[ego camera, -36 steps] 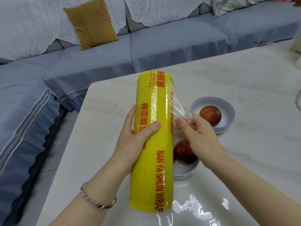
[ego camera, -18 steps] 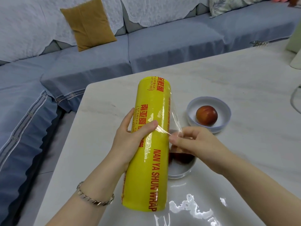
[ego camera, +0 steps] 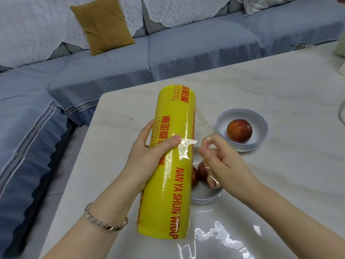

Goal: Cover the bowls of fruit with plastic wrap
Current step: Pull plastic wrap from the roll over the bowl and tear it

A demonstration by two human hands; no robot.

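My left hand grips a big yellow roll of plastic wrap, held slanted above the table. A loose flap of film lies on the roll by my left thumb. My right hand is just right of the roll, fingers curled, with a thin strip of film clinging to them and running up to the roll's edge. The near bowl holds red fruit and is partly hidden by the roll and my right hand. The far bowl, pale blue, holds one red fruit, uncovered.
The marble table ends at its left edge near the roll. A crumpled piece of clear film lies at the front. A blue sofa with a mustard cushion stands behind. A glass object shows at the right edge.
My right hand moved from the roll's face a little to the right, its fingers curling with film on them. A film flap now lies by my left thumb. The roll sank and tilted slightly.
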